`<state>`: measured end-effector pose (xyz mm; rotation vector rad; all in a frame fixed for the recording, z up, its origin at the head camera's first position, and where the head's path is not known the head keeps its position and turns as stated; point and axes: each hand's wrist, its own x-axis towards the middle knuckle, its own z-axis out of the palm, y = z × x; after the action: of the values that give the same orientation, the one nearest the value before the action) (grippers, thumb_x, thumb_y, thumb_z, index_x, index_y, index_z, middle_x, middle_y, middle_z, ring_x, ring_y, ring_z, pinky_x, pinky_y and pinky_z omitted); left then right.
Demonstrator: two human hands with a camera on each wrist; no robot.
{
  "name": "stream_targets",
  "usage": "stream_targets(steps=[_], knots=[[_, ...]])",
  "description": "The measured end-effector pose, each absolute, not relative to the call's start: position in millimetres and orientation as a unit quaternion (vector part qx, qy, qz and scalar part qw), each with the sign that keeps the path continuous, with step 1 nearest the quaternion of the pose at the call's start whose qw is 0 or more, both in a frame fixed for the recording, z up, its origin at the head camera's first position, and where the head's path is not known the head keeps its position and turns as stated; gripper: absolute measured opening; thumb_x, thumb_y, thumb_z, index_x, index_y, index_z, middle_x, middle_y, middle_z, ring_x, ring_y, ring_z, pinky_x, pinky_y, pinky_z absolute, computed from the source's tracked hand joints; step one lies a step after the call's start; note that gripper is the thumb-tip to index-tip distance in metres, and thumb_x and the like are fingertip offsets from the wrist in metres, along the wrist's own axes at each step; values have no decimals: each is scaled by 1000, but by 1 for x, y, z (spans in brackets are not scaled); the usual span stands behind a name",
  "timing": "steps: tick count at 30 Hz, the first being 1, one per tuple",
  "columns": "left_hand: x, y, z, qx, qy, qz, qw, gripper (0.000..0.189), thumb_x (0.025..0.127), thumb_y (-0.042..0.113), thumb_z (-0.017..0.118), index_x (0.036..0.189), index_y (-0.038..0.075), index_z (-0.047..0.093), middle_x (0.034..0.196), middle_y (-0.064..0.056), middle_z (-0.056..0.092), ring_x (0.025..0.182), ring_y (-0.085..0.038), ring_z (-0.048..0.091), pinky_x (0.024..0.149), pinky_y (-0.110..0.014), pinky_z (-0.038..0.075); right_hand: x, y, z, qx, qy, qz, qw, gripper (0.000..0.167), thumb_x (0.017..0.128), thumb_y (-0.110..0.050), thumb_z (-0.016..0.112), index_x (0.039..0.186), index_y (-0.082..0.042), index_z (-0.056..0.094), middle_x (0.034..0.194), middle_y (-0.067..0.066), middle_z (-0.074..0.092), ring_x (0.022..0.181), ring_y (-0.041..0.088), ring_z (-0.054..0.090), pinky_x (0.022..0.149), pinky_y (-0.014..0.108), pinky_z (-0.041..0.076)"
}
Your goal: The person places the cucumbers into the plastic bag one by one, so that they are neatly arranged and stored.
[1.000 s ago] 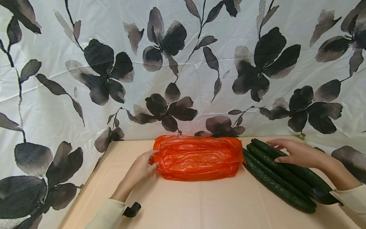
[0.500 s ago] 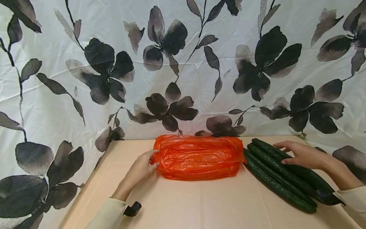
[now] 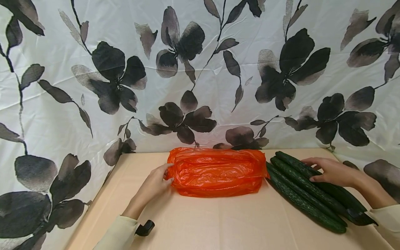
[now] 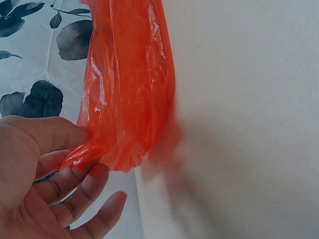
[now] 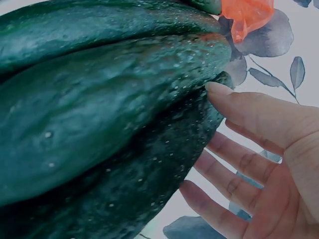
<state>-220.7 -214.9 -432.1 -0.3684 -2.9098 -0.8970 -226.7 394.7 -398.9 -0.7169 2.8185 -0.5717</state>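
In the head view, an orange-red plastic bag lies bulging and wrinkled near the table's back edge; what it contains is hidden. My left hand pinches its gathered left end, thumb on one side and fingers on the other, as the left wrist view also shows. Three long dark green cucumbers lie slanted side by side to the right of the bag. My right hand spans the outermost cucumber loosely, with the thumb tip at its top and the relaxed fingers along its far side.
A pale tabletop lies under everything. White cloth with dark printed flowers hangs close behind the back edge. A black device sits at the left wrist.
My right hand has shifted slightly rightward along the outermost cucumber, while the cucumbers stay nearly in place. The left hand and the bag look unchanged.
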Motion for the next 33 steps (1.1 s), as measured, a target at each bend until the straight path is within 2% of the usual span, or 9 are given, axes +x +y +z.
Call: stream_targets(steps=[4,8,13,17,20,33], knots=[[-221,-215,-432,-120,-948,-292,36,57,83,-1,77,137,1,59,90,-4,63,80,-18,60,74,-33,53,-226,398,-402,-237,944,-206,100,72,84,-21,81,139,12,48,134,37,53,106,44,66,77,46,58],[-220,-216,-433,-121,-948,-293,37,58,82,-2,77,137,1,59,89,-4,62,80,-18,59,74,-33,52,-226,399,-404,-228,944,-212,107,72,85,-23,79,140,12,48,135,36,52,106,40,66,76,40,58],[-220,-216,-433,-122,-948,-293,37,58,83,-2,77,137,1,58,88,-3,61,80,-17,58,74,-33,52,-225,400,-405,-220,947,-209,105,69,86,-25,79,137,13,51,130,31,57,97,23,66,71,30,55],[-220,-216,-433,-122,-948,-291,36,58,83,-2,77,137,0,58,89,-4,61,80,-17,58,74,-33,52,-225,400,-405,-219,948,-202,109,65,88,-24,79,133,14,53,116,19,64,89,10,63,68,27,52],[-220,-217,-432,-120,-948,-292,35,57,83,-2,76,138,1,58,89,-4,61,80,-18,57,74,-33,52,-226,400,-405,-217,947,-206,119,61,88,-22,78,131,15,54,107,10,65,84,5,62,66,27,52],[-219,-215,-432,-121,-947,-295,33,56,83,-2,76,136,1,59,90,-3,62,80,-16,59,73,-32,52,-229,401,-407,-192,956,-187,123,48,86,-21,77,122,8,60,98,2,64,83,8,57,66,29,49]])
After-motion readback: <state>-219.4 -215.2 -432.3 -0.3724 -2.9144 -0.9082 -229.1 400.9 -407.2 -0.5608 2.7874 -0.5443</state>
